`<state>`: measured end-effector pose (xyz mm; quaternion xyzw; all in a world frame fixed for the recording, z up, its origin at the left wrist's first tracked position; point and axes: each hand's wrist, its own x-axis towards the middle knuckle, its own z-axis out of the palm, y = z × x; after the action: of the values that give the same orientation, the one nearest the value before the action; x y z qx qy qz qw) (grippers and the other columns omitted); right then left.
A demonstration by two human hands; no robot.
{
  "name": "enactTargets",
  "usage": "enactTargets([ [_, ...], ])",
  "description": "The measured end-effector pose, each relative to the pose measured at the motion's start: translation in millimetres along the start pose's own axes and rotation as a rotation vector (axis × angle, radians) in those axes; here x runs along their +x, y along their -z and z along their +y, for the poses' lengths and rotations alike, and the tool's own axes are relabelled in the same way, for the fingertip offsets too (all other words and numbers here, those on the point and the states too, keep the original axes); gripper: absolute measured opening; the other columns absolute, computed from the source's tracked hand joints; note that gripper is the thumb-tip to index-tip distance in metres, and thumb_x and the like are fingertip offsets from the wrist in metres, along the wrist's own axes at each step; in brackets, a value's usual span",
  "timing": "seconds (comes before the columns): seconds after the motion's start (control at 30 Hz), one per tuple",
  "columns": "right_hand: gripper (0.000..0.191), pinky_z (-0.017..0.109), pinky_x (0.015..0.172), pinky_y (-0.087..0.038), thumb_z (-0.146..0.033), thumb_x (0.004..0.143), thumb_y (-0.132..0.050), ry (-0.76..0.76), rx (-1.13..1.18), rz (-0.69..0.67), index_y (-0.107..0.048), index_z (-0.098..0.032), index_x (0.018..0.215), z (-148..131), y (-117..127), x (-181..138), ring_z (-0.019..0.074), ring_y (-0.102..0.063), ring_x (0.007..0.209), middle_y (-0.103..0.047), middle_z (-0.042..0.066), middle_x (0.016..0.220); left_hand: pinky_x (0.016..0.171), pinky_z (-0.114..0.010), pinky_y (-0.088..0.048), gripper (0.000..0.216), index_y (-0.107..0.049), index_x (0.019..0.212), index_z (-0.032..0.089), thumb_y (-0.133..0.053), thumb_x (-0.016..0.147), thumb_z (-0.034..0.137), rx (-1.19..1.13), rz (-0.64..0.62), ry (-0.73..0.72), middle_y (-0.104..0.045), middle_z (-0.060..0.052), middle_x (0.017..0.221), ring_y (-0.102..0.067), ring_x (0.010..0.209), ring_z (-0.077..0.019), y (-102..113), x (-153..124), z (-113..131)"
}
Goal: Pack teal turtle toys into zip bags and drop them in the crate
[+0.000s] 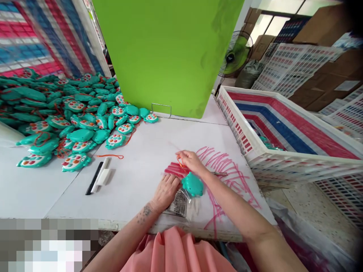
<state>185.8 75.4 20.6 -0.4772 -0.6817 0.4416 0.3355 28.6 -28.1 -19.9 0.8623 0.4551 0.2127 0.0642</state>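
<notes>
A teal turtle-shaped toy [193, 184] lies back side up on the table, near my two hands. My right hand [190, 161] is just above it, fingers pinched on an orange cord [180, 161] that hangs towards the toy. Beside the toy, my left hand [167, 190] rests low on the table with its fingers curled and together. What those fingers hold, if anything, is hidden. Clear plastic film glints at the toy's lower left edge. Under my left hand lies a printed sheet or bag [179, 204], partly covered.
A big pile of similar toys [82, 136] covers the left. A black marker [94, 178], a white stick and a loose orange cord [110, 156] lie in front of it. A green board [170, 56] stands behind; a lined white crate [283, 158] is at right, a fan [235, 54] beyond.
</notes>
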Motion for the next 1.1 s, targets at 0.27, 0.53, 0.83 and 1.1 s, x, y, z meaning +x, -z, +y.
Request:
enactTargets([
  [0.27,0.039,0.027,0.055,-0.036,-0.047,0.089,-0.047,-0.165,-0.476,0.154,-0.060,-0.022,0.063,10.7,64.8,-93.9,0.0169,-0.055,0.053,-0.062,0.002,0.056,0.080,-0.035,-0.042,0.023,-0.056,0.089,0.018,-0.037,0.097,0.027,-0.098,-0.006,0.001,-0.060,-0.006,0.087,-0.051,0.084,-0.0195,-0.8,2.3,-1.6],
  [0.53,0.038,0.032,0.068,-0.046,-0.049,0.078,-0.065,-0.264,-0.170,0.177,-0.065,-0.019,0.101,30.7,27.3,-114.3,0.0222,-0.063,0.077,-0.070,0.005,0.087,0.084,-0.036,-0.041,0.018,-0.055,0.091,0.018,-0.040,0.097,0.026,-0.144,-0.025,-0.056,-0.065,-0.005,0.095,-0.053,0.091,-0.0205,1.9,2.8,-2.4],
  [0.83,0.039,0.029,0.072,-0.049,-0.044,0.073,-0.071,-0.208,0.265,0.168,-0.059,-0.019,0.100,34.6,27.4,-107.8,0.0190,-0.061,0.085,-0.067,0.004,0.096,0.083,-0.037,-0.043,0.020,-0.056,0.086,0.019,-0.044,0.095,0.033,-0.204,-0.039,-0.019,-0.065,-0.006,0.090,-0.055,0.089,-0.0209,1.8,3.6,-3.5],
  [1.1,0.040,0.029,0.074,-0.049,-0.043,0.077,-0.068,-0.146,0.285,0.120,-0.062,-0.020,0.109,23.6,19.2,-102.4,0.0191,-0.061,0.086,-0.068,0.005,0.101,0.091,-0.041,-0.041,0.054,-0.039,0.128,0.016,-0.051,0.088,0.051,-0.374,0.051,0.110,-0.061,-0.011,0.110,-0.056,0.099,-0.0239,9.3,0.1,-3.2],
])
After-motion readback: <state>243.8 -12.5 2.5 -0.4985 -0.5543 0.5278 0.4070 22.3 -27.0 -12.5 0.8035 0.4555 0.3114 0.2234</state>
